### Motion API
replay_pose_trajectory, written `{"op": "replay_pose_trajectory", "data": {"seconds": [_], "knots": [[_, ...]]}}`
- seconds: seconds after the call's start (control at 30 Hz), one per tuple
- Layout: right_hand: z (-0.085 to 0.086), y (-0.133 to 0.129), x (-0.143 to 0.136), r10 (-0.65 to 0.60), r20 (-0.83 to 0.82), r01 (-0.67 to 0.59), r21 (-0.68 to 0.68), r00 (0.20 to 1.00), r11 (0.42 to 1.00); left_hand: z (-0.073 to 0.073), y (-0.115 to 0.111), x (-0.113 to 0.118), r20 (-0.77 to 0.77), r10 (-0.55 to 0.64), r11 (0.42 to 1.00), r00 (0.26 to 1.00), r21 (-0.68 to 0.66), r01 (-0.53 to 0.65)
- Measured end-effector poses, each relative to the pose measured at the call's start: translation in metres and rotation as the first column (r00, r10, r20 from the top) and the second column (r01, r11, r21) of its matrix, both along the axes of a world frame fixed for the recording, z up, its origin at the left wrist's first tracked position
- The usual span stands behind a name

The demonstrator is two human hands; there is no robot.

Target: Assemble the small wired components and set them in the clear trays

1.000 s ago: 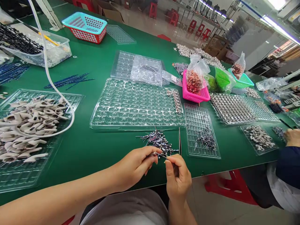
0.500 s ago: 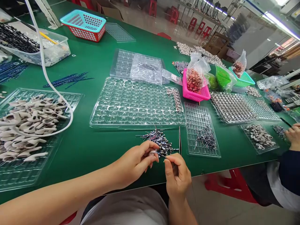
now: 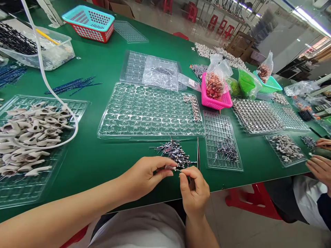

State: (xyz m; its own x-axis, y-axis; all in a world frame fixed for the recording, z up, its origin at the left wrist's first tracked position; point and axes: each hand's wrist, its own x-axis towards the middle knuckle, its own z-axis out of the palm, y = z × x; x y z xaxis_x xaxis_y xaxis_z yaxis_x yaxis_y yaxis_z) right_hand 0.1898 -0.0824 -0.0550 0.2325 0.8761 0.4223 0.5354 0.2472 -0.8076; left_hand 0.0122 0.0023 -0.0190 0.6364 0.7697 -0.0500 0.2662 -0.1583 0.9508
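Observation:
My left hand [image 3: 152,174] is closed in a pinch on a small white plastic shell [image 3: 170,167], partly hidden by the fingers. From the shell's right end a thin wire [image 3: 179,169] leads to my right hand [image 3: 195,189], whose thumb and forefinger pinch it. Just beyond my fingers lies a loose pile of small wired circuit boards [image 3: 177,153]. Metal tweezers [image 3: 198,153] rest to the right of this pile. Behind it sits a clear compartment tray [image 3: 144,110], with several small white parts [image 3: 195,110] in its right-hand pockets.
At the left, a tray holds a heap of beige shells [image 3: 33,134], crossed by a white cable [image 3: 43,74]. A pink basket [image 3: 217,101] stands behind a smaller tray [image 3: 223,165] of wired boards. A co-worker's hands [image 3: 320,167] are at the far right.
My hands stay close together; the dark strip seen between them has given way to a thin, lighter wire. The co-worker's hands have come further into view.

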Motion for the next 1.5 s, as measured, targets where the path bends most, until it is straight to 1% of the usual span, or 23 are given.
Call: {"op": "replay_pose_trajectory", "data": {"seconds": [0.13, 0.3, 0.4, 0.5, 0.67, 0.93, 1.13, 1.3, 1.5], "knots": [[0.002, 0.001, -0.001, 0.008, 0.013, -0.008, -0.004, 1.0, 1.0, 0.002, 0.0, -0.002, -0.058, 0.003, 1.0, 0.998, -0.008, -0.004], [0.003, 0.002, -0.001, 0.027, 0.03, -0.025, -0.036, 0.999, 0.999, 0.002, 0.002, -0.003, -0.127, -0.02, 0.996, 0.992, 0.083, 0.031], [0.003, 0.003, -0.001, 0.041, 0.019, -0.041, -0.046, 0.999, 0.998, -0.001, 0.002, -0.003, -0.125, -0.018, 0.99, 0.992, 0.139, 0.035], [0.003, 0.003, -0.001, 0.046, 0.014, -0.045, -0.049, 0.999, 0.998, -0.003, 0.002, -0.004, -0.113, 0.004, 0.984, 0.994, 0.177, 0.016], [0.003, 0.003, -0.001, 0.05, 0.006, -0.049, -0.054, 0.999, 0.997, -0.004, 0.003, -0.004, -0.103, 0.005, 0.977, 0.995, 0.213, 0.017], [0.006, 0.003, 0.0, 0.099, 0.011, -0.098, -0.061, 0.995, 0.993, -0.004, 0.002, -0.002, -0.078, -0.011, 0.96, 0.997, 0.279, 0.033], [0.004, 0.004, 0.003, 0.129, 0.004, -0.129, -0.007, 0.992, 0.992, -0.005, 0.0, -0.002, -0.036, -0.016, 0.969, 0.999, 0.244, 0.025], [0.003, 0.004, 0.003, 0.118, -0.011, -0.119, -0.028, 0.993, 0.993, -0.008, 0.0, -0.002, 0.002, -0.006, 0.98, 1.0, 0.2, 0.006], [0.006, 0.003, 0.003, 0.133, -0.095, -0.137, -0.037, 0.986, 0.99, -0.008, 0.0, -0.003, 0.019, -0.003, 0.982, 1.0, 0.19, -0.001]]}}
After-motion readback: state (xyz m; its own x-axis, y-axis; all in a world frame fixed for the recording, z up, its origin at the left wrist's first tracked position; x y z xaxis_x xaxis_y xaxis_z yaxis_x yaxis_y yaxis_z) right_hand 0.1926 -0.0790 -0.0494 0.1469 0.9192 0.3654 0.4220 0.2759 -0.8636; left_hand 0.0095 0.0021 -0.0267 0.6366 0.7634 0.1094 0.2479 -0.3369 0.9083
